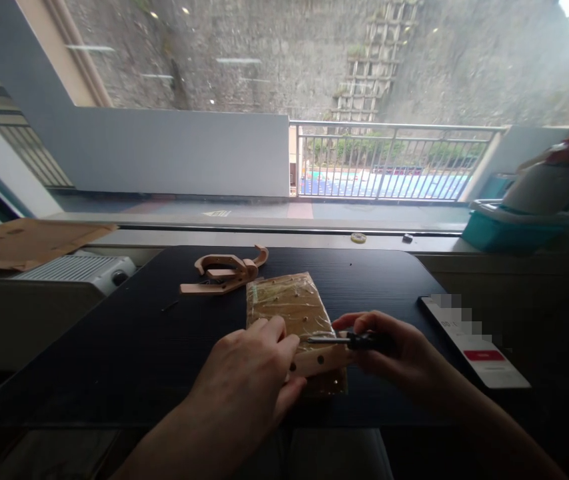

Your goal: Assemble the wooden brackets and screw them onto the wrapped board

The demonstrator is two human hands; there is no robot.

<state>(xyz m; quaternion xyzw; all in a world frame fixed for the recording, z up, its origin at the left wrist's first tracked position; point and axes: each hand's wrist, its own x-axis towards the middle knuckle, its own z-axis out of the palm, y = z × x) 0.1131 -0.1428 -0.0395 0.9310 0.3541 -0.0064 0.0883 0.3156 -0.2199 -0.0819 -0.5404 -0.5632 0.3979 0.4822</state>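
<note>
My left hand [247,367] is closed around the left end of a light wooden piece [317,361] with dark round holes. That piece lies over the near part of a cardboard slab [284,300] wrapped in clear plastic, with small bits scattered on it. In my right hand [397,350] is a screwdriver [359,341] with a black handle, its metal shaft pointing left above the wooden piece. The right fingers are also close to the piece's right end; whether they touch it I cannot tell. Behind the slab, to the left, rests a wooden hook assembly [229,270] with curved arms.
A small dark rod [169,306] lies on the black table [129,360]. At the right edge is a phone [479,347]. On the sill stand a yellowish tape roll [358,237] and a teal bin [514,227]. Flat cardboard [34,240] lies at left, beyond a white appliance [89,270].
</note>
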